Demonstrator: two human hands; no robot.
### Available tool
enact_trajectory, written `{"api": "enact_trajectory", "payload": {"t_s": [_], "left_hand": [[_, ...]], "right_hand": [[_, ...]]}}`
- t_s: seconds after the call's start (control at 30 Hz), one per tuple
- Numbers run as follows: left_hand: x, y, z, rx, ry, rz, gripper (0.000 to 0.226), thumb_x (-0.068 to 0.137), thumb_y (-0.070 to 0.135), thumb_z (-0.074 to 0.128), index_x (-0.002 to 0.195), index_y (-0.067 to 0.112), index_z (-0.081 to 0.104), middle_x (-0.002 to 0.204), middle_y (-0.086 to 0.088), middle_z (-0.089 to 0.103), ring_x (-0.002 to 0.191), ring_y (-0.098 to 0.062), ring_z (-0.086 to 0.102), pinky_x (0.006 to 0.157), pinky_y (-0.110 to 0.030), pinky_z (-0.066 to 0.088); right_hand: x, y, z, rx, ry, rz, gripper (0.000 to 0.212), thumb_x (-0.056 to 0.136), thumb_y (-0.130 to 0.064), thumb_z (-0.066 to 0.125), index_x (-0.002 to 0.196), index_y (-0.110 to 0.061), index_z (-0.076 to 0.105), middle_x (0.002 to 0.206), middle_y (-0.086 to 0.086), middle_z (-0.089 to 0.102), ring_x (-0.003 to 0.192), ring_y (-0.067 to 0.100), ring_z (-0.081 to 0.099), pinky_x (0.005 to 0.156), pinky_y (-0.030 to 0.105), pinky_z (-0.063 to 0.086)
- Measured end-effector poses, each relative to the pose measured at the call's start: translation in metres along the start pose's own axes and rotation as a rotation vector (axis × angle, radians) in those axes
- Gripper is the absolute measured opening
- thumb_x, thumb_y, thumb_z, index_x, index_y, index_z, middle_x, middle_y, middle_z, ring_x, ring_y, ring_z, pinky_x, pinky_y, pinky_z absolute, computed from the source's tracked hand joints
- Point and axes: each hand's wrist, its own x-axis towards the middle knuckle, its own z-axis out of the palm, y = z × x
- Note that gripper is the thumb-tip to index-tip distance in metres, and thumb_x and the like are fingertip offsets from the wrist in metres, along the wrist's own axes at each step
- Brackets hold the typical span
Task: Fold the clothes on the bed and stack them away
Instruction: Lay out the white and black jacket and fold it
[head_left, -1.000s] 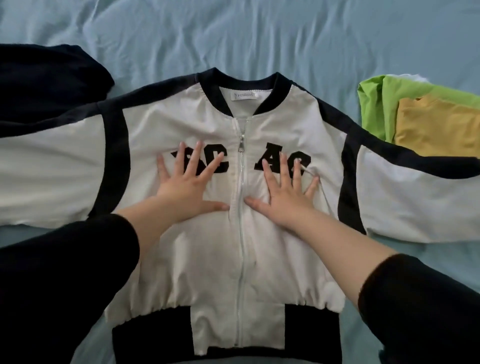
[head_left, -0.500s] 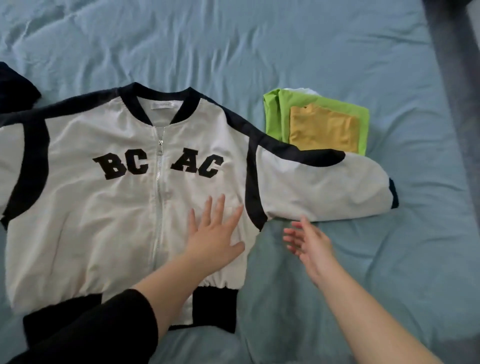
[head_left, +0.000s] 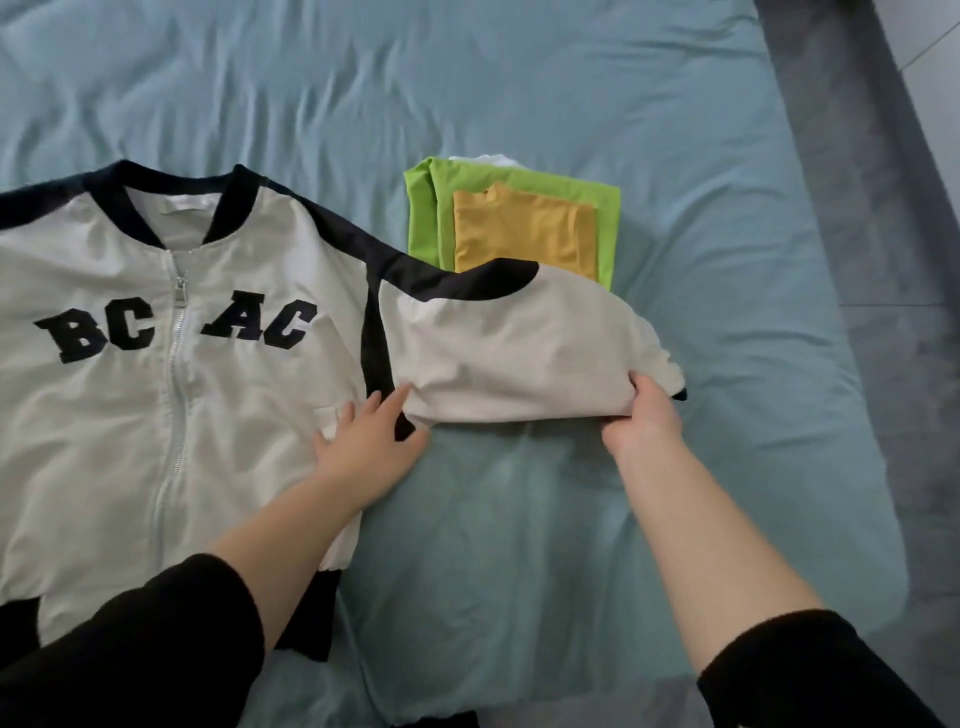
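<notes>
White and navy zip-up jacket (head_left: 234, 395) lay face up and flat on the teal bed sheet (head_left: 519, 78). Zipper (head_left: 174, 364) was closed, with black letters BC and AC either side of it. The jacket's far-left part ran out of view.

Left hand (head_left: 369, 447) was flat on the jacket's front, fingers spread wide. It pressed down just beside the navy armhole seam, palm at the jacket's side edge.

Right hand (head_left: 644, 421) gripped the cuff end of the jacket's right-side sleeve (head_left: 509, 353). Fingers were curled into bunched white fabric, and a bit of navy cuff poked out beside the hand. The sleeve stretched sideways out from the jacket body, wrinkled near the grip, with a shadow under its lower edge.

Past the jacket's sleeve sat a folded stack. A mustard yellow garment (head_left: 519, 228) lay on top of a lime green garment (head_left: 602, 208), and a sliver of white cloth (head_left: 488, 158) showed at the stack's far edge. The sleeve's navy shoulder band overlapped the near edge of that stack.

Both forearms were bare, with black sleeves pushed up. Grey floor (head_left: 857, 208) showed beyond the bed edge, well apart from the jacket on the side of the right hand.
</notes>
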Motion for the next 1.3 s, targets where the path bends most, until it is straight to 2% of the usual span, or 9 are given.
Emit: {"api": "enact_trajectory", "payload": {"t_s": [0.1,0.2,0.33,0.5,0.6,0.7,0.83,1.0,1.3], "left_hand": [[-0.006,0.032,-0.025,-0.603,0.152,0.069,0.072,0.089,0.050,0.050,0.151,0.041,0.014,0.157,0.016,0.023,0.144,-0.008,0.022,0.116,-0.040,0.023],[-0.013,0.054,-0.053,-1.042,0.124,0.031,0.057,0.089,0.058,0.049,0.143,0.048,0.032,0.147,0.019,0.041,0.128,-0.002,0.046,0.108,-0.031,0.031],[-0.011,0.021,-0.082,-1.580,0.095,-0.116,0.066,0.086,0.076,0.031,0.128,0.033,0.056,0.123,0.008,0.064,0.106,-0.016,0.066,0.097,-0.040,0.044],[-0.004,-0.049,-0.084,-1.819,0.134,-0.309,0.074,0.069,0.091,0.033,0.108,0.034,0.060,0.110,0.004,0.065,0.104,-0.021,0.061,0.096,-0.043,0.045],[0.003,-0.066,-0.081,-1.532,0.220,-0.427,0.044,0.080,0.057,0.067,0.111,0.026,0.064,0.101,0.002,0.070,0.091,-0.016,0.067,0.080,-0.034,0.054],[0.011,-0.082,-0.083,-1.425,0.268,-0.459,0.015,0.082,0.024,0.075,0.094,0.022,0.066,0.085,0.001,0.070,0.071,-0.011,0.067,0.054,-0.023,0.054],[0.007,-0.124,-0.113,-1.469,0.297,-0.403,0.016,0.086,0.019,0.070,0.101,0.021,0.065,0.088,0.003,0.071,0.076,-0.009,0.068,0.062,-0.024,0.054],[-0.002,-0.209,-0.168,-1.529,0.381,-0.432,0.025,0.088,0.012,0.068,0.111,0.016,0.062,0.095,0.001,0.069,0.084,-0.013,0.067,0.072,-0.029,0.054],[0.011,-0.328,-0.220,-1.532,0.449,-0.491,0.023,0.088,0.007,0.067,0.108,0.017,0.059,0.094,-0.002,0.069,0.079,-0.013,0.068,0.061,-0.024,0.056]], "right_hand": [[-0.029,-0.003,0.012,-0.247,0.029,-0.554,0.035,0.091,-0.004,0.046,0.123,-0.008,0.061,0.105,-0.001,0.068,0.091,0.010,0.063,0.080,0.023,0.051],[-0.073,0.018,0.030,-0.464,-0.228,-0.958,0.047,0.094,-0.008,0.041,0.135,-0.030,0.049,0.106,-0.015,0.060,0.100,-0.008,0.053,0.091,0.012,0.040],[-0.109,0.081,0.053,-0.952,-0.711,-1.297,0.056,0.092,-0.012,0.050,0.141,-0.035,0.037,0.100,0.004,0.052,0.092,0.019,0.053,0.087,0.031,0.044],[-0.102,0.144,0.050,-1.687,-1.181,-0.820,0.051,0.096,-0.043,0.049,0.145,-0.033,0.037,0.144,-0.002,0.042,0.130,0.020,0.040,0.109,0.039,0.033],[-0.105,0.160,0.037,-1.481,-1.122,-0.566,0.038,0.092,-0.043,0.057,0.125,-0.024,0.062,0.117,-0.007,0.063,0.108,0.009,0.056,0.095,0.028,0.044],[-0.116,0.171,0.028,-1.078,-0.971,0.000,0.028,0.090,-0.037,0.062,0.106,-0.016,0.069,0.095,-0.004,0.070,0.082,0.007,0.064,0.070,0.018,0.048],[-0.123,0.180,0.038,-0.416,-0.674,0.542,0.040,0.083,-0.040,0.065,0.113,-0.014,0.061,0.112,0.009,0.070,0.105,0.023,0.065,0.085,0.033,0.053],[-0.137,0.207,0.072,-0.028,-0.486,0.576,0.039,0.085,-0.035,0.066,0.117,-0.014,0.060,0.113,0.010,0.066,0.108,0.025,0.059,0.095,0.038,0.046],[-0.149,0.276,0.125,-0.024,-0.366,0.538,0.020,0.093,-0.019,0.059,0.112,-0.010,0.060,0.106,0.008,0.068,0.100,0.023,0.063,0.098,0.038,0.046]]}}
